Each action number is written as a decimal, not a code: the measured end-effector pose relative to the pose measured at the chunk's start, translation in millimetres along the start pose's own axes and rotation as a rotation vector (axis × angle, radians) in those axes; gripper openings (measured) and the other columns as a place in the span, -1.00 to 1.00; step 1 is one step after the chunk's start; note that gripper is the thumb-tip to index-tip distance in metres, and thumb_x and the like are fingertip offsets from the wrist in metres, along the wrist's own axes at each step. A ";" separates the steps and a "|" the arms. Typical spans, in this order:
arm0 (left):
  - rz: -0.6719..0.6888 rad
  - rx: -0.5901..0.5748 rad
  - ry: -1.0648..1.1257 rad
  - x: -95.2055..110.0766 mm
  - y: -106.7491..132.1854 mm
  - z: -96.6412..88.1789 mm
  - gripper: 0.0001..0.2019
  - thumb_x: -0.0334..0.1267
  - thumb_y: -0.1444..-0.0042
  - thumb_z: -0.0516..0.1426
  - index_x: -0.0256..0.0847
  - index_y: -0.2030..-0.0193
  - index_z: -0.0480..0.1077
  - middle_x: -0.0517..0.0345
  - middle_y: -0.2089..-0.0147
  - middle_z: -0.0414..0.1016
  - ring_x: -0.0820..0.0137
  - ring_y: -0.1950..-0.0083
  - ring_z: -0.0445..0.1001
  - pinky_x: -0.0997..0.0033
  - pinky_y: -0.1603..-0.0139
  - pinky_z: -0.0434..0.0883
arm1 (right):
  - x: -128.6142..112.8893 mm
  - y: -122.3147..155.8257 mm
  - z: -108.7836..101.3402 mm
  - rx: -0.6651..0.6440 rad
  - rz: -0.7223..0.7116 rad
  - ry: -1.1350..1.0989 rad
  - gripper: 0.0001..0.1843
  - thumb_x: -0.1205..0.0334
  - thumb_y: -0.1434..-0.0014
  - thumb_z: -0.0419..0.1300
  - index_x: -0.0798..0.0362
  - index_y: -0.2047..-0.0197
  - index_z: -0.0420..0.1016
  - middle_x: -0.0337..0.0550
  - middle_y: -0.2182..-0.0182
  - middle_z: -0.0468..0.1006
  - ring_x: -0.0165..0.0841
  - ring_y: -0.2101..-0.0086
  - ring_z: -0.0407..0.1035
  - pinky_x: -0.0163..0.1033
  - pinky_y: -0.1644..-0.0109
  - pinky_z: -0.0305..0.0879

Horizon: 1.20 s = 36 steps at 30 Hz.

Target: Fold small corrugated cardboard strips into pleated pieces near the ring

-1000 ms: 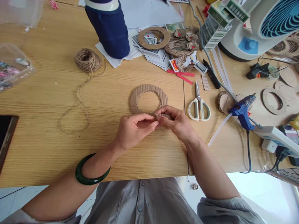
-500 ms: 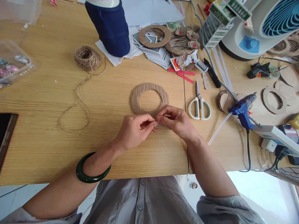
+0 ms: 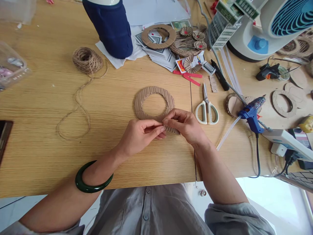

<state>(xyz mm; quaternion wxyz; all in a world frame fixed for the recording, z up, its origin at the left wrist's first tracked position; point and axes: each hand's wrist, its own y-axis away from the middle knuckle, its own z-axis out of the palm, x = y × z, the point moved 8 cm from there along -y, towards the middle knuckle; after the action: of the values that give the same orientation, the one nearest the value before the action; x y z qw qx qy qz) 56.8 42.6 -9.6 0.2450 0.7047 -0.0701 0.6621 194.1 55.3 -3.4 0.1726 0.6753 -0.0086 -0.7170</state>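
A small corrugated cardboard strip (image 3: pixel 172 130) shows below the fingers of my right hand (image 3: pixel 184 125), whose thumb and forefinger are pinched on it. My left hand (image 3: pixel 141 135) meets the right one at the fingertips, with its thumb and fingers closed at the strip's near end. Most of the strip is hidden behind the fingers. Just beyond both hands, a corrugated cardboard ring (image 3: pixel 141 103) lies flat on the table, its near right edge covered by my right hand. White-handled scissors (image 3: pixel 207 109) lie to the right of that hand, blades pointing away.
Jute twine (image 3: pixel 87 61) lies at the left, its loose end looping nearer. A blue glue gun (image 3: pixel 253 114) with a cord rests at the right. Playing cards (image 3: pixel 161 58) and another cardboard ring (image 3: pixel 170 41) are piled at the back. A fan (image 3: pixel 251 45) stands back right.
The view has shifted slightly, so table objects appear a little further left. Both hands stay pinched together at the strip, with a bit more of it showing below the right fingers.
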 end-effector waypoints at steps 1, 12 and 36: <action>-0.012 -0.012 0.017 -1.0 -0.3 0.6 -0.81 -0.15 -0.20 0.28 -0.24 0.18 0.61 0.09 0.30 0.71 0.31 0.27 0.70 0.37 0.17 0.67 | 0.2 -0.3 0.2 -0.002 0.001 -0.002 -0.77 0.14 -0.05 0.41 0.09 0.45 0.50 -0.27 0.51 0.48 -0.47 0.46 0.26 -0.28 0.37 0.15; -0.041 -0.030 0.018 -1.6 1.9 1.7 -0.83 -0.18 -0.23 0.25 -0.25 0.30 0.54 0.12 0.37 0.68 0.34 0.34 0.69 0.43 0.27 0.66 | 6.0 -2.3 2.2 -0.012 0.022 0.018 -0.73 0.09 -0.03 0.43 0.09 0.43 0.52 -0.27 0.52 0.49 -0.47 0.47 0.27 -0.29 0.39 0.14; -0.176 0.113 0.163 -13.2 -2.6 -14.9 -0.86 -0.23 0.01 0.37 -0.24 0.37 0.56 0.17 0.46 0.65 0.37 0.41 0.65 0.43 0.31 0.60 | -5.9 1.5 -11.8 0.094 0.030 0.015 -0.51 -0.23 -0.21 0.27 0.08 0.22 0.64 -0.14 0.32 0.66 -0.39 0.29 0.51 -0.28 0.16 0.41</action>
<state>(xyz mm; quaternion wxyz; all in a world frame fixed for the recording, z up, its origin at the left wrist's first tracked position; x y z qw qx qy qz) 43.0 48.4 -23.0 0.2670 0.6645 0.0495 0.6962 206.1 58.0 1.7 0.1517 0.6879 -0.0512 -0.7080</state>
